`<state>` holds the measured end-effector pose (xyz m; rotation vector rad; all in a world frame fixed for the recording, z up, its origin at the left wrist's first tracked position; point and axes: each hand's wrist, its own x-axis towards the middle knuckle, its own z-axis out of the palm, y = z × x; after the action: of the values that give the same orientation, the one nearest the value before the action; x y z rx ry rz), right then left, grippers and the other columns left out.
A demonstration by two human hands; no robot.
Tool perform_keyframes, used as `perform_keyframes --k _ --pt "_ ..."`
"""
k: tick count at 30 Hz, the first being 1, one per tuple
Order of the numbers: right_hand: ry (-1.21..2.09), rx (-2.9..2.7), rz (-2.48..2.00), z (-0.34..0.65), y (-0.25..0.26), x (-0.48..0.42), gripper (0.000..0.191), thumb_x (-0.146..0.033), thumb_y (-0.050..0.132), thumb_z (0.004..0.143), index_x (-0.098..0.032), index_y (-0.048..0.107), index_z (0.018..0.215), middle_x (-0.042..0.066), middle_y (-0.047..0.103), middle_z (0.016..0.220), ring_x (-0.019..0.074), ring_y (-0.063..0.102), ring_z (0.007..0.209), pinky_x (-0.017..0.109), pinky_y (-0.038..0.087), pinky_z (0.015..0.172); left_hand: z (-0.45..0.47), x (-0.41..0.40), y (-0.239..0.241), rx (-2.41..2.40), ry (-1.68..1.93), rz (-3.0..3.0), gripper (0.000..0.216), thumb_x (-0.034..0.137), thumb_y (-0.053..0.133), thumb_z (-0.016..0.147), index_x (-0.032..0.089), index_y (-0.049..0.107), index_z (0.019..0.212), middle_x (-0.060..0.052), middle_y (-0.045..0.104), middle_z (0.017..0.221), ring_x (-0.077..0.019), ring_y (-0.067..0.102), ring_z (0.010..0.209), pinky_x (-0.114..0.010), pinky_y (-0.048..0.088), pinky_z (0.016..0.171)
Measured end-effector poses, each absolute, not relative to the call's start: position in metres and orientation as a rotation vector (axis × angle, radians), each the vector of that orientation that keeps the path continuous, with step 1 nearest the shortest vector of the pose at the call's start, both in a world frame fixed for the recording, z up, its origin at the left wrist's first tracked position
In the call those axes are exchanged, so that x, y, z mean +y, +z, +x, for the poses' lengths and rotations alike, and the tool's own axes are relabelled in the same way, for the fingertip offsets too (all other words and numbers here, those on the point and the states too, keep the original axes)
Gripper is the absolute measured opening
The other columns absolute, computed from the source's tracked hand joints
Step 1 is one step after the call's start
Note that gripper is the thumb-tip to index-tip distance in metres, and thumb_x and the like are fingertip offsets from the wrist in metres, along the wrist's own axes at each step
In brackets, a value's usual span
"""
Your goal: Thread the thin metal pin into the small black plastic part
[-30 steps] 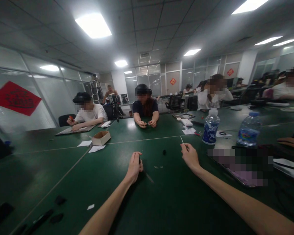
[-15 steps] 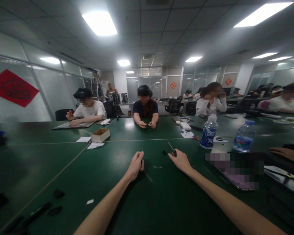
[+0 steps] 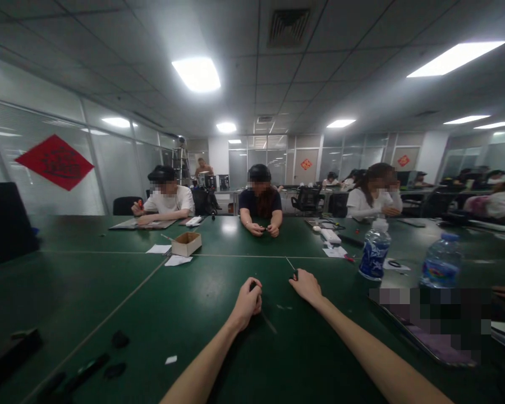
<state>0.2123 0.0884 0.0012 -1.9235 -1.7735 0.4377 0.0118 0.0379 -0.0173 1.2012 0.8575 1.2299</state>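
My left hand (image 3: 248, 303) is closed around a small black piece (image 3: 253, 285), and its dark end shows between thumb and fingers. The rest of that piece is hidden in the grip. My right hand (image 3: 306, 287) rests low over the green table (image 3: 219, 314), fingers curled round a screwdriver with a thin metal shaft (image 3: 290, 263) pointing away and to the left. Something black shows at its fingertips; I cannot tell whether that is the handle or a separate part. The two hands are apart, with bare tabletop between them.
A small open cardboard box (image 3: 187, 244) stands ahead on the left beside papers. To the right are two bottles (image 3: 374, 252) and a blurred phone (image 3: 425, 328). Several black parts (image 3: 115, 370) and a white scrap (image 3: 171, 359) lie near left. Co-workers sit across the table.
The view has tilted up and swung left. My right hand has moved left, toward my left hand. The small black piece that lay between the hands no longer shows on the table.
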Motion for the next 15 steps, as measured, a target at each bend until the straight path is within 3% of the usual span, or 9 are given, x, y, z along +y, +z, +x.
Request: perform_keyframes --k 4,11,15 --pt "0.545 -1.749 -1.844 0.206 0.007 0.077 0.007 -0.024 0.057 0.078 -0.018 0.055 0.075 0.008 0.066 0.086 0.02 0.063 0.083 0.027 0.044 0.067 0.011 0.033 -0.014 0.849 1.276 1.247 0.013 0.021 0.046 0.067 0.021 0.039 0.078 0.006 0.046 0.051 -0.0089 0.042 0.043 -0.017 0.029 0.042" --pt "0.882 -1.674 -1.554 0.174 0.014 0.006 0.009 -0.018 0.049 0.082 -0.018 0.049 0.072 0.004 0.066 0.075 0.0137 0.064 0.071 0.02 0.046 0.06 0.014 0.018 -0.001 1.077 1.229 1.543 0.027 0.041 0.056 0.074 0.019 0.042 0.069 0.006 0.044 0.055 -0.0093 0.041 0.048 -0.019 0.031 0.047" --pt "1.203 -1.5 -1.256 0.151 0.012 -0.036 0.007 -0.014 0.048 0.077 -0.017 0.051 0.072 0.004 0.064 0.074 0.0149 0.064 0.068 0.023 0.048 0.061 0.009 -0.005 0.008 1.188 1.001 1.766 0.025 0.039 0.06 0.071 0.017 0.049 0.069 0.002 0.053 0.061 -0.0128 0.05 0.056 -0.021 0.034 0.051"
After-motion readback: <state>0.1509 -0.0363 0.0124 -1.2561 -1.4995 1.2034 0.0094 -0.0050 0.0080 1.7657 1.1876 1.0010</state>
